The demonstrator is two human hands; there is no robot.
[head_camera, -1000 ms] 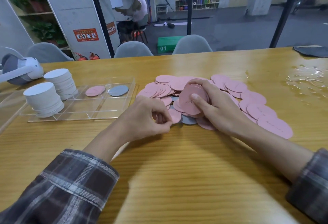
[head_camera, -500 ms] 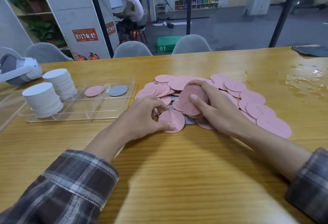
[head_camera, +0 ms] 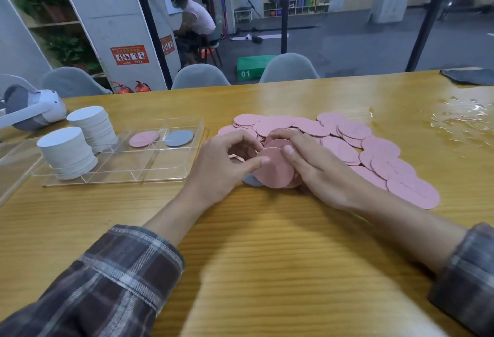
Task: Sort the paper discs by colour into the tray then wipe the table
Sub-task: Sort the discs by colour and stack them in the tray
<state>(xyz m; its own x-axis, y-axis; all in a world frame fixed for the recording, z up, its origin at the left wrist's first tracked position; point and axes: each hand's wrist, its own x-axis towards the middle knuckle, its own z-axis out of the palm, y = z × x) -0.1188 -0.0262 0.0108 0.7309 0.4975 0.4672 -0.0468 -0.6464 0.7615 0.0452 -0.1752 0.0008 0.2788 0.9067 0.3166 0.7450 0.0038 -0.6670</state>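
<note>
Desk: yellow wooden desk [head_camera: 267,256], bare from the hands toward 6 o'clock; wet patch [head_camera: 465,120] at 2 o'clock, by the right edge.
Pile: loose pink paper discs [head_camera: 347,149], spread from 12 to 3 o'clock of the hands.
Tray: clear plastic compartment tray [head_camera: 117,180] at 9 o'clock, its right rim near the left hand; it holds two white disc stacks [head_camera: 66,152].
Right hand [head_camera: 318,168]: fingers curled round an upright sheaf of pink discs [head_camera: 275,168].
Left hand [head_camera: 222,168]: thumb and fingers pinch the sheaf's 9 o'clock edge.
Grey disc [head_camera: 250,180]: flat on the desk at the sheaf's 7 o'clock.
</note>
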